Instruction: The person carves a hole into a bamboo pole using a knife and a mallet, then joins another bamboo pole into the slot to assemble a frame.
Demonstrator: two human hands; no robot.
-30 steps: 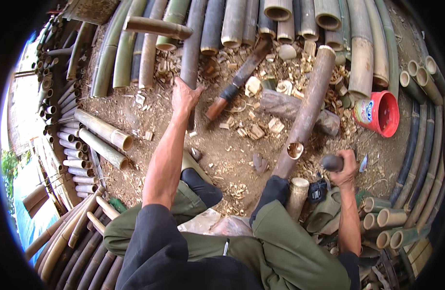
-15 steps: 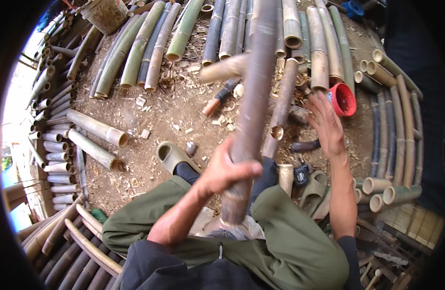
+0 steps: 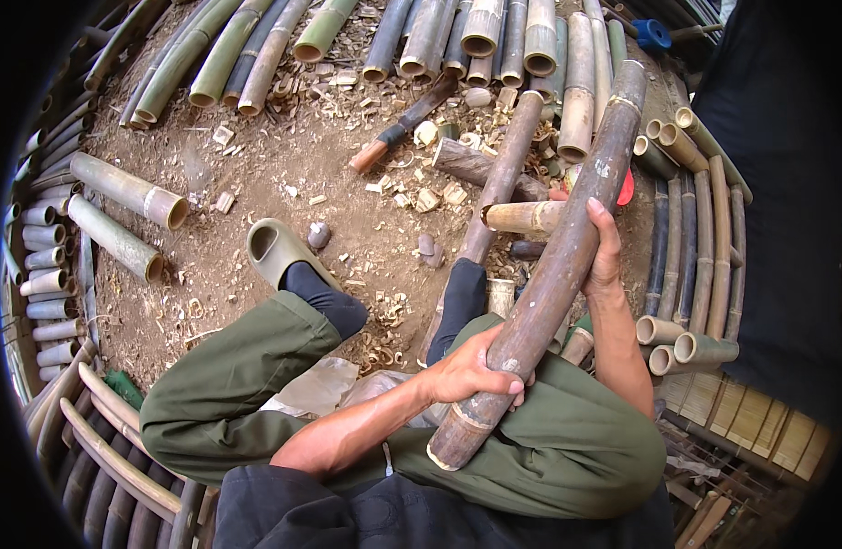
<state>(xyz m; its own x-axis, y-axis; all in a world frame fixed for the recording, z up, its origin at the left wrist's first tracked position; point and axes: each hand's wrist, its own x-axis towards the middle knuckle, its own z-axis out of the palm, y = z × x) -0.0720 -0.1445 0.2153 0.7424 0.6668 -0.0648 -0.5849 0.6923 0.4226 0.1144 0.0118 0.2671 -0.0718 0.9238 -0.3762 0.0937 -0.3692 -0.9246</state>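
Observation:
A thick, brown-mottled bamboo pole (image 3: 567, 256) lies slantwise over my right thigh, its far end up and to the right. My left hand (image 3: 480, 371) wraps round its lower part, thumb on top. Higher up, my right hand (image 3: 604, 247) grips the pole from the right side; some of its fingers are hidden behind it. A short pale bamboo tube (image 3: 526, 217) juts out to the left of the pole, its open end showing. Whether it is fixed to the pole I cannot tell. Beneath, a thinner bamboo pole (image 3: 503, 174) slants over the ground toward my foot.
Wood chips and shavings litter the dirt floor. A tool with a reddish wooden handle (image 3: 370, 156) lies ahead, near a short dark log (image 3: 480, 165). Cut bamboo poles (image 3: 485, 27) line the far side; more lie left and right. A red container (image 3: 626, 189) is mostly hidden behind the pole.
The bamboo pole has swung from nearly upright to a rightward slant and come down over my right thigh. My right hand, open and apart before, now grips it. The view has shifted too.

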